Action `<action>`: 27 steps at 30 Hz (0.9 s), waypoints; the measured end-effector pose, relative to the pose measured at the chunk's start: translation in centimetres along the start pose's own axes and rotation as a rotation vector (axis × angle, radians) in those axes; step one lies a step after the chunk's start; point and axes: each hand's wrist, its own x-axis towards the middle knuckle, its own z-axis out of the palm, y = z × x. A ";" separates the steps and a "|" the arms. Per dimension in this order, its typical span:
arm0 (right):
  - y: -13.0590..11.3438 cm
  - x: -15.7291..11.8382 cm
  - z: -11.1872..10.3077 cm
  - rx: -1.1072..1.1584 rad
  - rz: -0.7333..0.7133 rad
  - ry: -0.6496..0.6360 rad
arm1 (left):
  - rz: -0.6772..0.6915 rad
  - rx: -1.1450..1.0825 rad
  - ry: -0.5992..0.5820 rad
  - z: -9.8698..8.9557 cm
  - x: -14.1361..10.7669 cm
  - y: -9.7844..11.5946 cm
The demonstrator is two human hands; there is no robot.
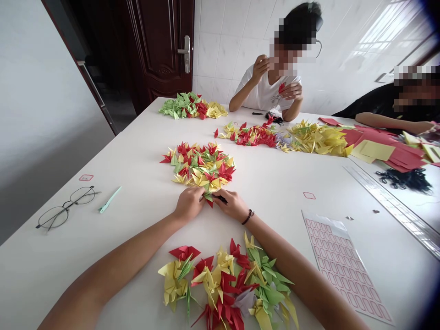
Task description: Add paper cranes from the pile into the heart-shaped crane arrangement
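Red-and-green paper crane [207,197] | left hand [188,204], right hand [228,205]: fingers pinching it | crane heap [197,166] just ahead | eyeglasses [65,208] off left

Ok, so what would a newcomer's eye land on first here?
Heaps of red, yellow and green origami cranes grab the eye first, spread over the white table, with the largest pile nearest the camera. Mid-table, the left hand and right hand pinch a small red-and-green crane. Across the table, a co-worker in a white T-shirt handles red paper.

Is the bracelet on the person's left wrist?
No, the dark bracelet is on the wrist of the right hand, not the left hand.
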 end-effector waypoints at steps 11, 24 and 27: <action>0.0 0.0 0.0 0.013 0.030 -0.012 | 0.020 0.024 -0.001 -0.2 0.1 0.1; 0.1 0.1 0.1 0.025 0.024 -0.012 | 0.002 0.001 -0.001 -0.1 0.0 0.1; 0.0 0.0 0.1 0.009 0.027 -0.013 | 0.006 -0.013 -0.004 -0.1 0.0 0.1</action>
